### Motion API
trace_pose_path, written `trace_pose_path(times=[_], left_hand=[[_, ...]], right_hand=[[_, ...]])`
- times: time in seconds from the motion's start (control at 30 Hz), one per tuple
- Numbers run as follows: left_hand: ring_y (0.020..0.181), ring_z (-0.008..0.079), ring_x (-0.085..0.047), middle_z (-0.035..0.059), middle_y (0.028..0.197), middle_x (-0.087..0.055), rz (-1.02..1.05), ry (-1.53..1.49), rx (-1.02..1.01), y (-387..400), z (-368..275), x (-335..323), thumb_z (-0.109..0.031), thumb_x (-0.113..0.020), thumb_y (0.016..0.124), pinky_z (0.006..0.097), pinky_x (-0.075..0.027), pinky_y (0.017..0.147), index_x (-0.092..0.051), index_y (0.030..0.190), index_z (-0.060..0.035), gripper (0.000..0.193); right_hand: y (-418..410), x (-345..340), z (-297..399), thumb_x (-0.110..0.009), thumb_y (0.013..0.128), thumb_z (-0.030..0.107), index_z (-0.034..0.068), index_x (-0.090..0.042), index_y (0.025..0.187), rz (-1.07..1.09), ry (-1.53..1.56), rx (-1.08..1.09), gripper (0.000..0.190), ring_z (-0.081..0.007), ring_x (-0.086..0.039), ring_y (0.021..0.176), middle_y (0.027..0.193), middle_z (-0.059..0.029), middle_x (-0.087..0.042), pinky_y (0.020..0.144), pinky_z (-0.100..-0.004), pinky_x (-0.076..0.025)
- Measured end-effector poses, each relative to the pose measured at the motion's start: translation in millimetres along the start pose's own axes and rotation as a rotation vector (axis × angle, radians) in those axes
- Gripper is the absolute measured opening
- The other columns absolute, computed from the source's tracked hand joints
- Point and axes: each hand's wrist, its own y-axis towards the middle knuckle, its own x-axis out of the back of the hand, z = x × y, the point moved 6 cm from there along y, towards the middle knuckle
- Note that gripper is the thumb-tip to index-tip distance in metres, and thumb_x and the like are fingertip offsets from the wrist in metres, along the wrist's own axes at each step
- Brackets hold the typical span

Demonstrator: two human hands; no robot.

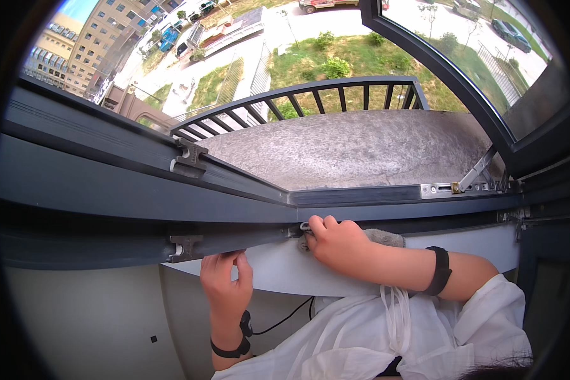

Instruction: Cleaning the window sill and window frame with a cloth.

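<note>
My right hand is closed around a bunched grey cloth, its fingertips at the inner corner of the dark grey window frame. Part of the cloth hangs out beside the wrist, over the white windowsill. Further left, my left hand rests its fingertips and thumb against the lower edge of the inner sash frame. A metal lock keeper sits on that frame just above the left hand. Exactly how the left fingertips meet the edge is partly hidden.
An outward-opened glazed sash stands at the upper right, joined by a metal stay. Another keeper projects from the left frame. Outside are a stone ledge and metal railing. A black cable runs from the left wristband.
</note>
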Motion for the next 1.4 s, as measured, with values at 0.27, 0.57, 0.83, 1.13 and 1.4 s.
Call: trace_pose_path(times=[0.27, 0.57, 0.83, 1.13, 1.4], left_hand=[[0.063, 0.0204, -0.059, 0.0100, 0.068, -0.063, 0.041, -0.153, 0.122, 18, 8, 7, -0.003, -0.065, 0.073, 0.0288, -0.044, 0.064, -0.066, 0.082, 0.0022, 0.011], [0.059, 0.0184, -0.056, 0.0112, 0.069, -0.062, 0.022, -0.251, 0.298, 12, 12, 1, -0.005, -0.070, 0.075, 0.0283, -0.044, 0.061, -0.065, 0.082, 0.0031, 0.012], [0.062, 0.0175, -0.057, 0.0112, 0.072, -0.061, -0.018, -0.283, 0.505, -1, 12, -1, -0.008, -0.064, 0.081, 0.0278, -0.044, 0.062, -0.063, 0.084, 0.0046, 0.013], [0.062, 0.0101, -0.049, 0.0057, 0.072, -0.059, -0.030, -0.331, 0.561, -4, 11, -12, -0.018, -0.059, 0.088, 0.0232, -0.043, 0.060, -0.060, 0.088, 0.0045, 0.023], [0.058, 0.0137, -0.044, 0.0062, 0.068, -0.052, -0.158, -0.240, 0.362, -2, -6, -13, -0.009, -0.057, 0.087, 0.0263, -0.039, 0.057, -0.054, 0.075, 0.0043, 0.018]], right_hand=[[-46, 29, -33, -0.061, 0.071, 0.011, 0.006, -0.062, 0.095, 0.428, 0.028, 0.001, 0.025, -0.0198, -0.058, 0.074, 0.088, -0.0101, -0.047, 0.052, -0.0290, -0.049], [6, 72, -78, -0.058, 0.075, 0.008, 0.014, -0.050, 0.117, -0.045, 0.384, -0.128, 0.043, -0.0314, -0.058, 0.086, 0.099, -0.0169, -0.046, 0.067, -0.0369, -0.051], [26, 14, -44, -0.054, 0.075, 0.014, 0.005, -0.055, 0.111, -0.330, 0.238, 0.051, 0.037, -0.0259, -0.054, 0.086, 0.096, -0.0140, -0.051, 0.068, -0.0334, -0.048], [25, 5, -48, -0.058, 0.076, 0.017, 0.009, -0.058, 0.110, -0.337, 0.257, 0.053, 0.035, -0.0274, -0.054, 0.089, 0.101, -0.0128, -0.052, 0.070, -0.0362, -0.048], [-29, 20, -65, -0.068, 0.064, 0.012, 0.011, -0.057, 0.100, -0.312, 0.264, -0.074, 0.037, -0.0284, -0.056, 0.087, 0.099, -0.0136, -0.051, 0.067, -0.0355, -0.050]])
